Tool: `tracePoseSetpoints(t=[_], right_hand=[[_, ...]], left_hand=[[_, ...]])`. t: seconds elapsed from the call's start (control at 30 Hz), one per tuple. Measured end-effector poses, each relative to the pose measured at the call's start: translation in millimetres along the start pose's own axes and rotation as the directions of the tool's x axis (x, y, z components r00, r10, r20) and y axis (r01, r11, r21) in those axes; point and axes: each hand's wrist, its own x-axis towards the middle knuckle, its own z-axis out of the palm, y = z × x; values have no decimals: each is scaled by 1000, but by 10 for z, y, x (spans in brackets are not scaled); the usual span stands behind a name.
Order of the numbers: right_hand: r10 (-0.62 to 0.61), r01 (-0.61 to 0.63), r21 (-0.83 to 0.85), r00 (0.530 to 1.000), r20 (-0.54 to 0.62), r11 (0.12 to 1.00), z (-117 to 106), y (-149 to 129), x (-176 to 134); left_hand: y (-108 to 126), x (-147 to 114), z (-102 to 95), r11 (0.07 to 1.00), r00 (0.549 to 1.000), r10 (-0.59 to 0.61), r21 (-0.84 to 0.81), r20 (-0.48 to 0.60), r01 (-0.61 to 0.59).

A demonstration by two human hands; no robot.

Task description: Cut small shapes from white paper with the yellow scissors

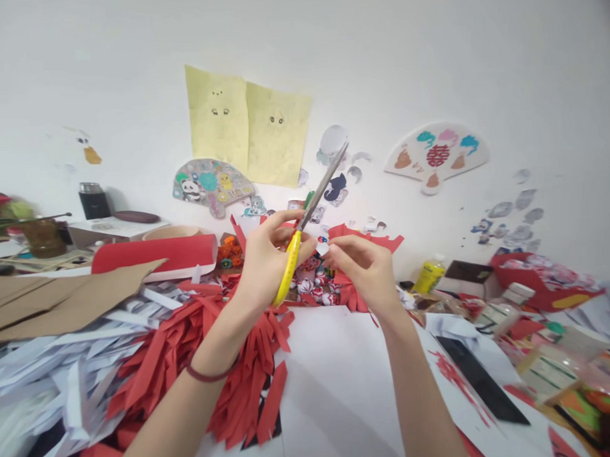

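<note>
My left hand [266, 260] is closed around a pair of scissors with yellow handles [288, 269], its blades pointing up and to the right. Between the two hands is a small white paper piece [322, 245] with a blue and red mark. My right hand [364, 266] pinches that piece between thumb and forefinger, and the left fingertips come close to it; whether they touch it I cannot tell. Beneath the hands lies a white sheet [340, 380], with a heap of red paper strips [245, 377] to its left.
White paper strips [75, 376] and brown cardboard [72, 300] cover the left side, with a red roll [156, 254] behind. A yellow bottle [429, 274], a black flat strip [483, 379] and clear containers [550, 370] are at the right. Paper fans [436, 158] hang on the wall.
</note>
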Motion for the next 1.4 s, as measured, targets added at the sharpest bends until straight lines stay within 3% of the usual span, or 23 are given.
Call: tracePoseSetpoints(t=[0.07,0.2,0.37,0.5,0.67,0.83,1.07,1.4], right_hand=[[99,-106,110,992,73,988,-6,-1,-1],[127,-139,190,989,74,972,6,15,0],[110,-80,227,986,-124,970,-49,2,43],[59,-2,219,965,-255,976,-140,-5,65],[27,54,263,955,-294,963,-226,37,77],[18,68,262,949,-313,963,-269,50,91],[29,50,249,952,-304,967,-282,32,91],[-13,72,209,962,-274,975,-367,122,86]], left_hand=[[-27,-2,0,1000,1000,22,15,18,-23],[-125,17,-6,993,994,103,54,25,-105],[-197,84,-62,926,979,193,318,68,-204],[-205,89,-77,852,970,181,467,160,-236],[-238,48,8,824,947,143,495,287,-275],[-293,68,53,756,916,253,527,312,-388],[-293,68,41,726,970,186,644,154,-241],[-347,82,11,715,917,203,587,344,-379]])
